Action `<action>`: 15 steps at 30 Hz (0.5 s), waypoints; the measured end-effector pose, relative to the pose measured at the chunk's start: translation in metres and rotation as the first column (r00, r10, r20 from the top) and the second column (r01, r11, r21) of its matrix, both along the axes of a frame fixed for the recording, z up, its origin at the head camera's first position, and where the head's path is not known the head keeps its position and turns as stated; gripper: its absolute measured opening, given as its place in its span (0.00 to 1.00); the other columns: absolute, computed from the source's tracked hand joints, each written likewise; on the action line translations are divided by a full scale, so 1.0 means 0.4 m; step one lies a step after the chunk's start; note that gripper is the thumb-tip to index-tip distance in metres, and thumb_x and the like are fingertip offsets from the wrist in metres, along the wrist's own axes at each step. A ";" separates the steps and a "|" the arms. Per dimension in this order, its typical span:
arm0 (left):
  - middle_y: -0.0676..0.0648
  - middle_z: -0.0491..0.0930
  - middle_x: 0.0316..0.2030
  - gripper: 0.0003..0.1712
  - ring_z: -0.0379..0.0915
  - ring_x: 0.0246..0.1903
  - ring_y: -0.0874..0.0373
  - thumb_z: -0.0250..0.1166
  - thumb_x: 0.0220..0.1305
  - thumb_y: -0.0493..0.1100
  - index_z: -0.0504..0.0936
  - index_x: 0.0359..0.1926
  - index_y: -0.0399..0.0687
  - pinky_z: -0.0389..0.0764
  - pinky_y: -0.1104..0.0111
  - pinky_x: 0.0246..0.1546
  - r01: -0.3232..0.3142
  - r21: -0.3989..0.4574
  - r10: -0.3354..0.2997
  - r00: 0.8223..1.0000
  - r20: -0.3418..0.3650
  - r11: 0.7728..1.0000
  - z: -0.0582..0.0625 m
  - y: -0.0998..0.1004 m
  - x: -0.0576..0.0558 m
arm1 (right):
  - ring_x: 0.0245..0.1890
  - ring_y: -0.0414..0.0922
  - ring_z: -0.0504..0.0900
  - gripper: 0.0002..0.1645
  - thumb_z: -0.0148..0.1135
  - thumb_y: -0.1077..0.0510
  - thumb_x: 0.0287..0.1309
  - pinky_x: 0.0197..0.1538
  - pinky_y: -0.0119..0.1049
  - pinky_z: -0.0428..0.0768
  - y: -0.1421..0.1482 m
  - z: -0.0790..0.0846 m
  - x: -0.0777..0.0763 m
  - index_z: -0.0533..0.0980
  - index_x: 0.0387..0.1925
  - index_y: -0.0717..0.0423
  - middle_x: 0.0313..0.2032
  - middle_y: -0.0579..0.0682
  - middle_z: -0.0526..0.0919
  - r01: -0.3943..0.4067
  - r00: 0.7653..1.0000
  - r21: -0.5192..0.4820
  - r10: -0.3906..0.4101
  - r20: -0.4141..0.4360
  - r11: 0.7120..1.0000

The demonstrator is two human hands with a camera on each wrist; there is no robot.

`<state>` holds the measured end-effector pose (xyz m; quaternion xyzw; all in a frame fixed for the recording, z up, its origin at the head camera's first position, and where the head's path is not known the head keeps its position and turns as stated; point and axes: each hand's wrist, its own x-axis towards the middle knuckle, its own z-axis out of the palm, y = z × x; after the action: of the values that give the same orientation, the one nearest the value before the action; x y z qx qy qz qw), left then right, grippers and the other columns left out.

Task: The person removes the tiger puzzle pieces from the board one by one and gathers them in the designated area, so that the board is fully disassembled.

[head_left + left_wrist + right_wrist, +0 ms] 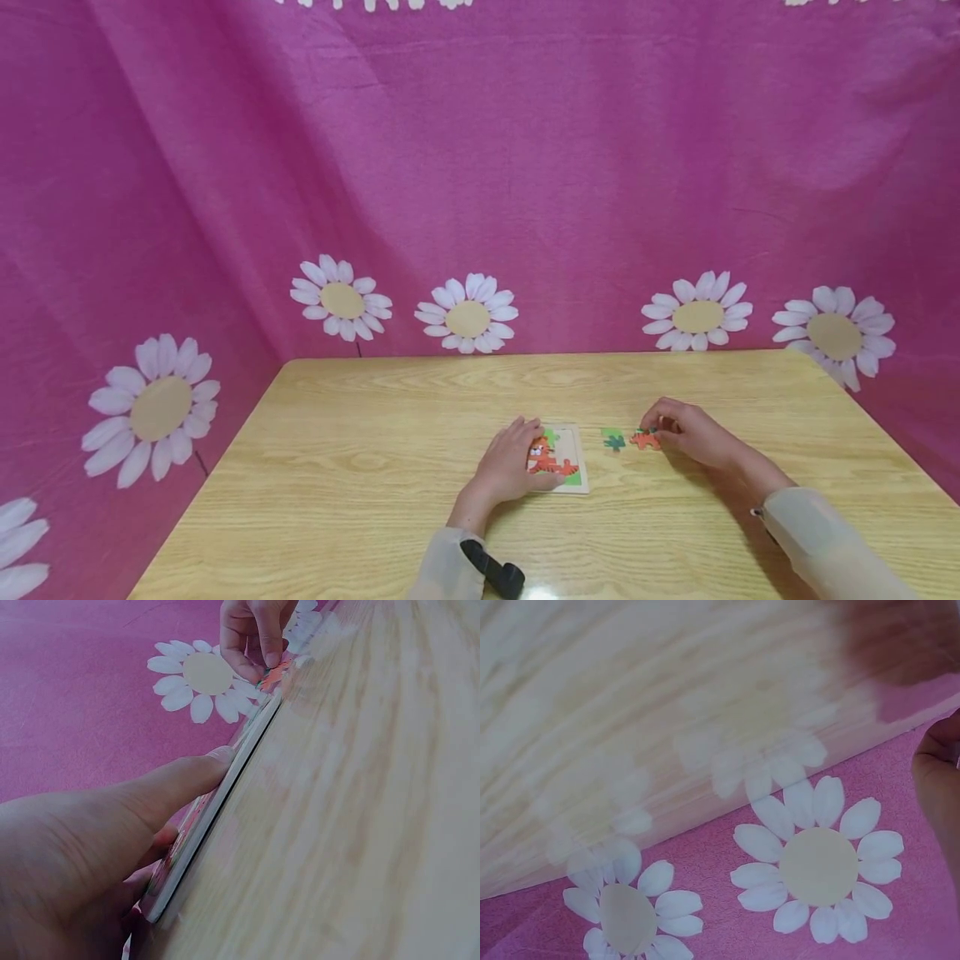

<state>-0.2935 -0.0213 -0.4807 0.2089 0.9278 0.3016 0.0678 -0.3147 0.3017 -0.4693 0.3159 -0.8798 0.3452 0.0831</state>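
A small wooden jigsaw board [583, 482] lies on the table, with orange tiger pieces [542, 457] and green pieces set in it and bare wood at its upper right. My left hand [506, 461] rests across its left side, thumb along the near rim; in the left wrist view that thumb [187, 780] lies on the edge. Right of the board, my right hand [692, 431] pinches an orange puzzle piece [643, 439] close over the table. Between them lies a loose green puzzle piece [613, 440]. In the right wrist view only part of the right hand [941, 780] shows at the right edge.
The light wooden table [360, 467] reaches back to a pink curtain [487, 183] with white daisies. A black strap [491, 569] sits on the left sleeve.
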 end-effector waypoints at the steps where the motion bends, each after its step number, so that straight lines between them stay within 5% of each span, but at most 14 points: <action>1: 0.51 0.59 0.75 0.46 0.46 0.77 0.52 0.71 0.55 0.59 0.65 0.71 0.49 0.50 0.55 0.78 0.000 -0.003 0.000 1.000 0.000 1.000 0.000 0.000 0.000 | 0.31 0.28 0.71 0.13 0.63 0.78 0.51 0.30 0.25 0.73 0.000 -0.001 -0.001 0.79 0.35 0.61 0.31 0.54 0.79 -0.007 1.000 -0.001 0.007 -0.006 1.000; 15: 0.50 0.60 0.74 0.47 0.47 0.77 0.51 0.70 0.56 0.59 0.64 0.72 0.47 0.50 0.54 0.78 0.029 -0.007 -0.029 0.999 -0.015 1.000 0.001 -0.006 -0.002 | 0.31 0.28 0.73 0.12 0.62 0.77 0.51 0.31 0.26 0.74 -0.001 -0.005 -0.003 0.79 0.33 0.60 0.30 0.52 0.79 0.009 0.999 0.030 -0.008 -0.032 0.999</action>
<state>-0.2942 -0.0238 -0.4803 0.2245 0.9262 0.2956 0.0660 -0.3160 0.3012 -0.4714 0.3189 -0.8849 0.3263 0.0938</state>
